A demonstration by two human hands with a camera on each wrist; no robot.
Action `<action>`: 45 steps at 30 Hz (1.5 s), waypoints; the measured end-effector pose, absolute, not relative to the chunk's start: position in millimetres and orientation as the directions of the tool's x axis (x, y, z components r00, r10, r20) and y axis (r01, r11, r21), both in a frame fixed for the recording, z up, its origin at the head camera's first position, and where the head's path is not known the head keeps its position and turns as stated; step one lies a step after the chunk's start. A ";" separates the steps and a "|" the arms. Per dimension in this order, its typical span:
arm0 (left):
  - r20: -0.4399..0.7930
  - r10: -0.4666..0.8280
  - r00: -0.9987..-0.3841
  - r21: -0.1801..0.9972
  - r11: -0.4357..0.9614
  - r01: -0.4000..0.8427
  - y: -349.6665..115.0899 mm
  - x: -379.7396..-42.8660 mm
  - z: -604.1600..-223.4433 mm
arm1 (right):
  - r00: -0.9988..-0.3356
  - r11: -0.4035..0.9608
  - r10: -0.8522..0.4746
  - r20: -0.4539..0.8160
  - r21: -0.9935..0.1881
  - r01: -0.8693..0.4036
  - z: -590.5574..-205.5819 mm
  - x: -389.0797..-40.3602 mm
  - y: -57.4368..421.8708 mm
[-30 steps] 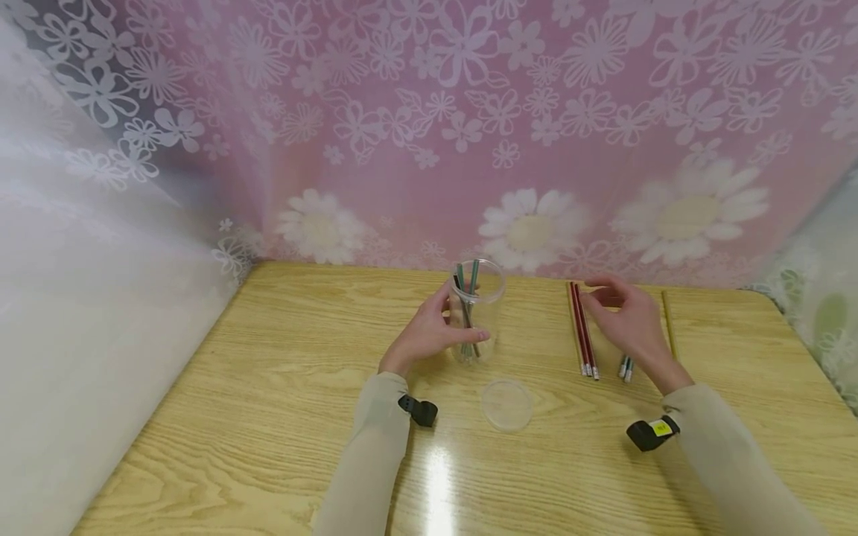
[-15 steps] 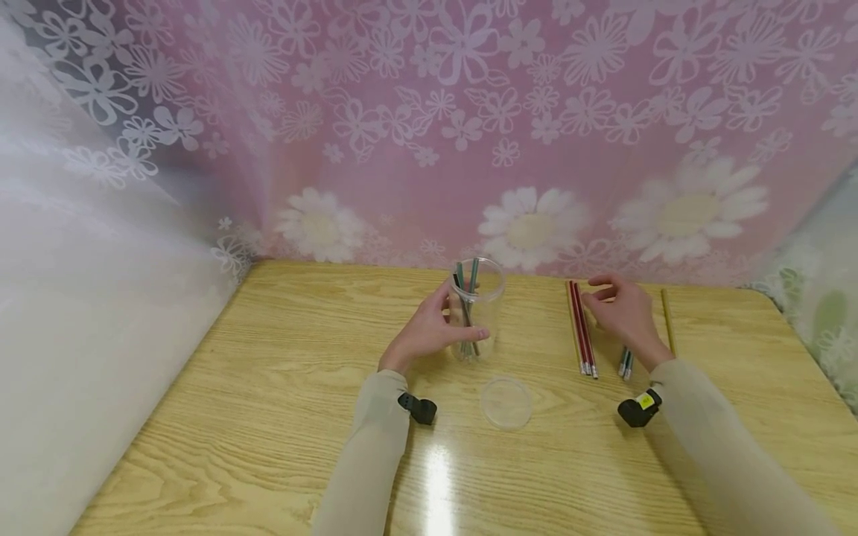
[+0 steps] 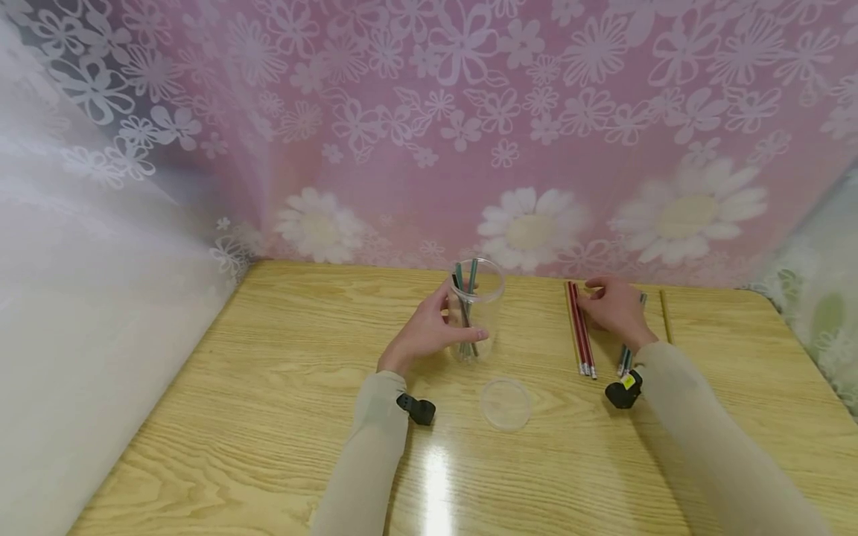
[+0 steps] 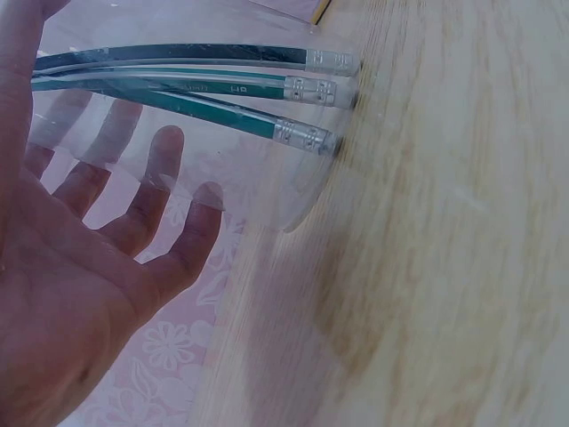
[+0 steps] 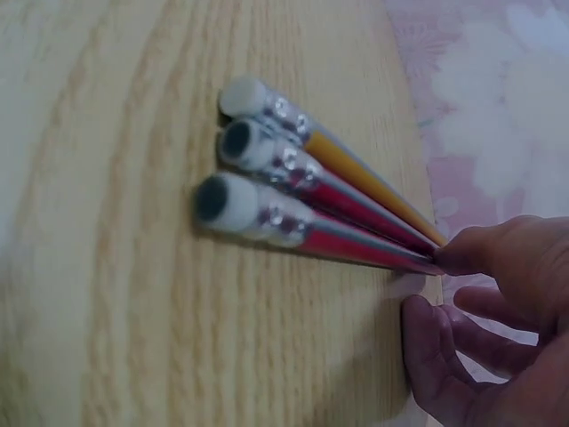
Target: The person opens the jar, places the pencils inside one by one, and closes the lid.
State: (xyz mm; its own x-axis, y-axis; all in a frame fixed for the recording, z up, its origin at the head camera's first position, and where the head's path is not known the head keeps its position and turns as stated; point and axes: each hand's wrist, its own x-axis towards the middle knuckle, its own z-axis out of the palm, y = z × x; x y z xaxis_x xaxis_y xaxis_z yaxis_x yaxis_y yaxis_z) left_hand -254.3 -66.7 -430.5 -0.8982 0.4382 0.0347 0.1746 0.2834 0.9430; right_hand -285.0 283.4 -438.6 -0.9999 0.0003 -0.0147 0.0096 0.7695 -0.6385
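Observation:
My left hand [image 3: 425,331] grips a clear plastic jar [image 3: 492,316], thumb across its front and fingers behind it. Inside the jar lean a black pencil [image 4: 222,55] and two green pencils [image 4: 213,108], eraser ends down. Over on the right, my right hand [image 3: 617,309] is at the far ends of two red pencils [image 5: 347,218] and a yellow pencil [image 5: 364,178], which lie side by side on the table. Its thumb tip overlaps the red pencil ends in the right wrist view, while the other fingers stay loosely curled, apart from the thumb.
A round clear lid [image 3: 506,404] lies on the wooden table [image 3: 268,417] in front of the jar. Green pencils [image 3: 625,360] lie partly under my right forearm and hand, with a gold-coloured pencil [image 3: 666,316] further right. A flowered pink curtain [image 3: 415,149] hangs behind the table.
My right hand and forearm have shifted left, closer to the red pencils, uncovering more of the green pencils. My left hand still holds the jar in the same place.

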 end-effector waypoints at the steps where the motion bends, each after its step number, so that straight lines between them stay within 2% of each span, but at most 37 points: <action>1: 0.036 0.437 -0.899 0.943 0.283 0.175 -66.8 -254.6 -430.6 | -1.000 0.778 -0.006 -0.019 -0.628 0.007 -438.1 -285.6 283.4; 10: 0.031 0.431 -0.902 0.943 0.286 0.169 -66.1 -254.0 -429.9 | -0.999 0.834 -0.044 -0.029 -0.552 -0.021 -436.2 -287.8 285.7; 14: 0.030 0.433 -0.901 0.942 0.290 0.171 -65.6 -253.9 -430.2 | -0.998 0.825 -0.045 -0.054 -0.565 -0.006 -437.4 -288.8 287.5; 27: 0.018 0.432 -0.902 0.941 0.298 0.161 -65.6 -254.7 -429.8 | -0.992 0.675 0.076 -0.099 -0.728 0.124 -431.2 -282.9 290.0; 37: 0.033 0.442 -0.896 0.943 0.282 0.174 -66.9 -254.6 -430.1 | -0.995 0.556 0.077 -0.060 -0.826 0.092 -418.1 -272.6 293.1; 45: 0.028 0.438 -0.899 0.941 0.291 0.171 -66.6 -254.3 -430.1 | -0.990 0.499 0.135 -0.035 -0.861 0.098 -399.3 -263.1 289.2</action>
